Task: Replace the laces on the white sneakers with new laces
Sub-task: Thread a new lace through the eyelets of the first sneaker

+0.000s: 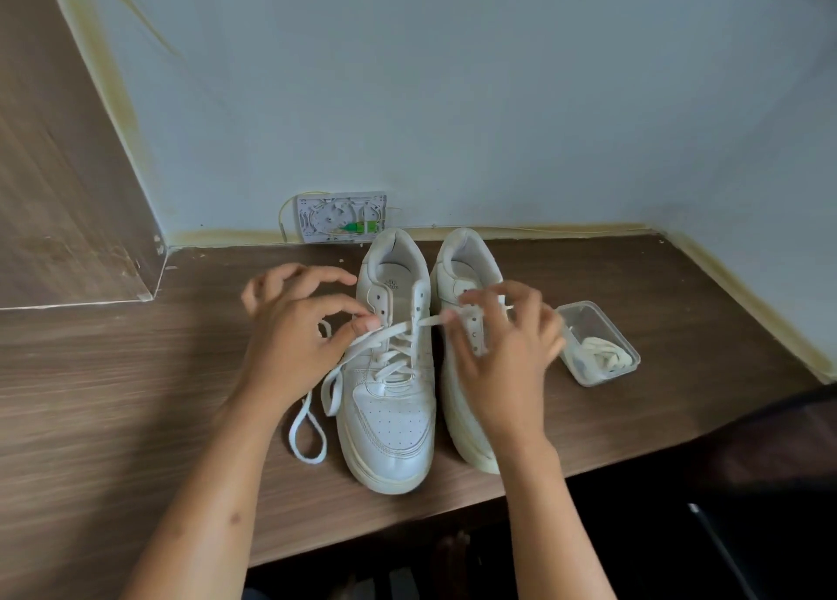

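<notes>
Two white sneakers stand side by side on the wooden table, toes toward me. The left sneaker point(389, 423) is laced partway up with a white lace point(333, 379). My left hand point(296, 334) pinches one end of this lace at the shoe's left eyelets; the slack loops onto the table beside the shoe. My right hand point(502, 350) grips the other lace end just right of the eyelets. That hand covers much of the right sneaker point(466, 259), and I cannot see its lacing. A clear plastic container point(602, 373) at the right holds coiled white laces point(604, 355).
The wooden table point(113, 395) meets a pale wall behind the sneakers. A white wall box point(339, 216) with thin cables sits just behind the left sneaker. A wooden panel point(59, 169) rises at the left. The table's front edge runs below the toes.
</notes>
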Demonstrator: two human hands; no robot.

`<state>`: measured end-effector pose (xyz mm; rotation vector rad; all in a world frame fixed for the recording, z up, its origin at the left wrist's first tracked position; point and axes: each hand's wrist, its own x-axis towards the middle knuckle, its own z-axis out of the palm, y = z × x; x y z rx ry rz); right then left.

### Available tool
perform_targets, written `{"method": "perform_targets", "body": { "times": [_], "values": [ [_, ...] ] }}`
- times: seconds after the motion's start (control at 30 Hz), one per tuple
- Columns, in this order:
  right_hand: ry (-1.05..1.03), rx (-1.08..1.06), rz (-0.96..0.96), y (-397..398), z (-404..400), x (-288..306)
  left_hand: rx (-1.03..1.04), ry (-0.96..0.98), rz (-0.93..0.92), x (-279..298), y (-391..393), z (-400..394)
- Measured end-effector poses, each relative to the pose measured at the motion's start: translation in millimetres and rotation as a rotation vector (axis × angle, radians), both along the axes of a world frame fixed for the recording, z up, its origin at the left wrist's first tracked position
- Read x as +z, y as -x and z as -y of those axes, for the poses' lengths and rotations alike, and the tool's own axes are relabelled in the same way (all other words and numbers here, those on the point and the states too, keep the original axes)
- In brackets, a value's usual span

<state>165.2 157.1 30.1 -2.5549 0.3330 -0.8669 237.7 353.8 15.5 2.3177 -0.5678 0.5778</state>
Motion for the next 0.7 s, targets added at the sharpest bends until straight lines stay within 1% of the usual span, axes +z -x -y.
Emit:
{"method": "perform_targets", "body": {
  "times": [0.1, 0.17, 0.23, 0.3, 0.37, 0.43, 0.47, 0.53, 0.63, 0.7],
  "values": [
    [0.094, 0.107, -0.019, -3, -16, -9, -0.022, -0.024, -0.032, -1, 1, -2],
    [0.088, 0.078, 0.000, -4, -14, -9, -0.048, -0.047, -0.050, -1, 1, -3],
    [0.009, -0.059, 0.006, -3, 1, -2, -0.078, -0.057, -0.074, -2, 0, -5],
    [-0.146, -0.270, 0.028, 0, 23, 2, -0.096, -0.045, -0.096, -3, 0, -8],
    [-0.237, -0.437, 0.074, 5, 40, 3, -0.098, -0.030, -0.104, -3, 0, -8],
    [-0.234, -0.479, 0.098, 7, 45, 3, -0.098, -0.024, -0.101, -3, 0, -8],
    [-0.219, -0.446, 0.100, 7, 42, 3, -0.102, -0.023, -0.097, -3, 0, -7],
    [-0.166, -0.279, 0.082, 4, 29, 3, -0.114, -0.023, -0.090, -3, 0, -6],
    [0.013, -0.013, 0.014, 0, -1, -6, -0.126, -0.028, -0.074, -2, 1, -6],
    [0.068, 0.056, 0.004, -3, -16, -14, -0.124, -0.027, -0.067, -2, 1, -6]
  ]
}}
